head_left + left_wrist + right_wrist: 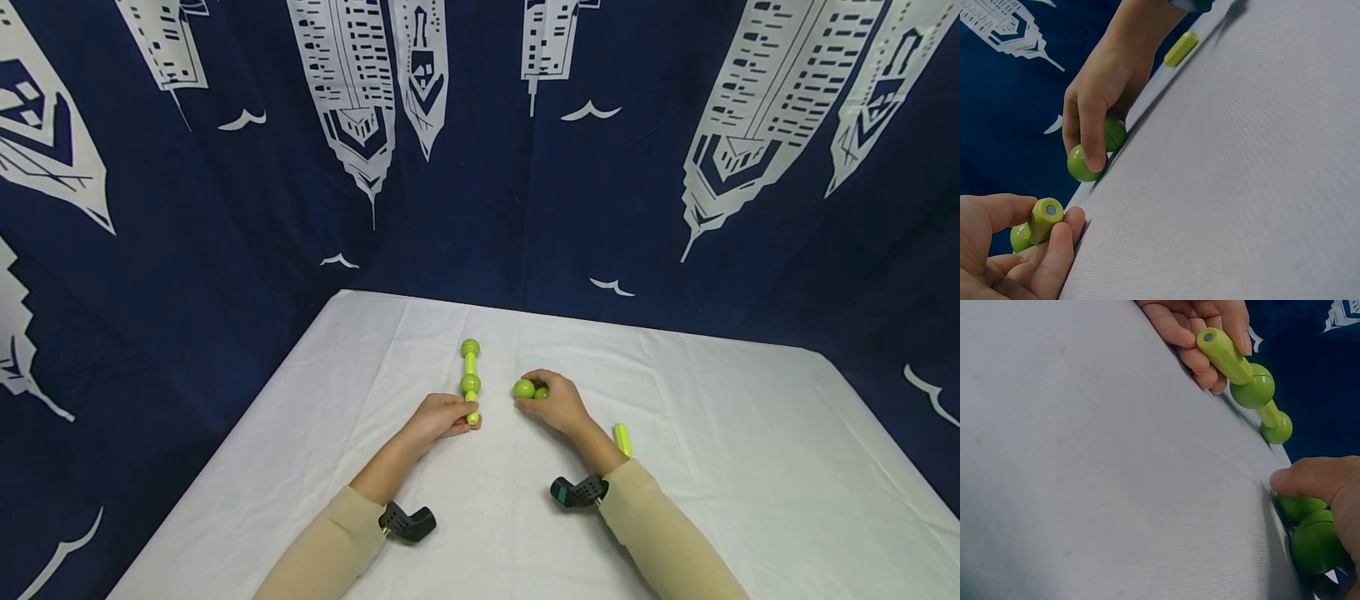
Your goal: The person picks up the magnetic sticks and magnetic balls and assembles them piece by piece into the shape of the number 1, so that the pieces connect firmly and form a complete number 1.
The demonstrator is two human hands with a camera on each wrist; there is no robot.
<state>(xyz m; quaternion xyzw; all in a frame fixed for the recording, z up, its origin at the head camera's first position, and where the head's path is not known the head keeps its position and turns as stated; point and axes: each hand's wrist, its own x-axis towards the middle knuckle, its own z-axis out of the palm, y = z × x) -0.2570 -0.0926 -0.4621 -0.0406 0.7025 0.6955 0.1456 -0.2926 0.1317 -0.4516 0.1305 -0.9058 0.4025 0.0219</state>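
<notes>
My left hand (438, 414) pinches the near yellow-green rod (1225, 357) of a straight chain between thumb and fingers. That rod's free end shows a small grey disc. Beyond it along the chain come a green ball (470, 383), a second rod (470, 364) and another green ball (470, 347) at the far end. To the right, my right hand (561, 404) holds a loose green ball (524, 389) between thumb and fingers, low over the table. A second loose ball (1317, 548) sits under the same hand, close against the first and partly hidden by the fingers.
A single yellow-green rod (622, 439) lies on the white-covered table (720, 417), just beyond my right forearm. Behind the table hangs a dark blue curtain (480, 225) with white building prints. Each sleeve carries a black wrist camera (408, 523).
</notes>
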